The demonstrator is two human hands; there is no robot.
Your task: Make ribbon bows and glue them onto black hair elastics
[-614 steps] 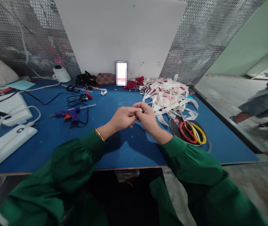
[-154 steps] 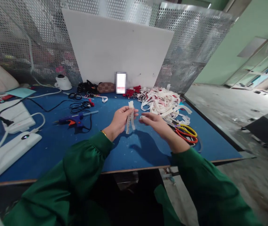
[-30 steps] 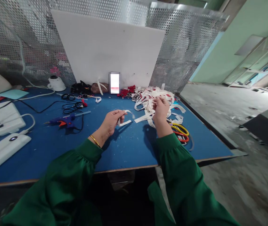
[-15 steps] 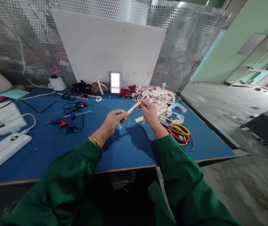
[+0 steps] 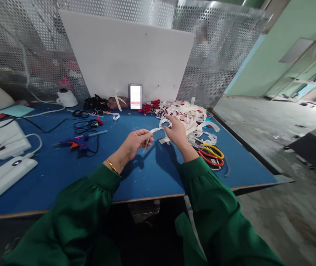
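Between the thumb and fingers of my left hand (image 5: 139,142) is a narrow white fabric strip (image 5: 155,130). One part of it arcs right toward my other hand, and a short tail hangs below the fingers. My right hand (image 5: 176,130) is open, thumb and index finger apart, close to the strip's far end; whether the thumb touches it I cannot tell. Behind that hand lies a heap of white and pinkish fabric strips (image 5: 193,112). A loose white piece (image 5: 163,140) rests on the blue table (image 5: 146,181) below it.
Scissors with red and yellow handles (image 5: 211,157) lie right of my right hand. On the left are a blue glue gun (image 5: 76,143), black-handled scissors (image 5: 80,113), cables and a white power strip (image 5: 8,177). A phone (image 5: 135,96) stands against the white board (image 5: 130,55).
My right hand has opened its pinch and the strip has gone from taut and straight to slack and curved. My left hand has kept its hold, almost in place.
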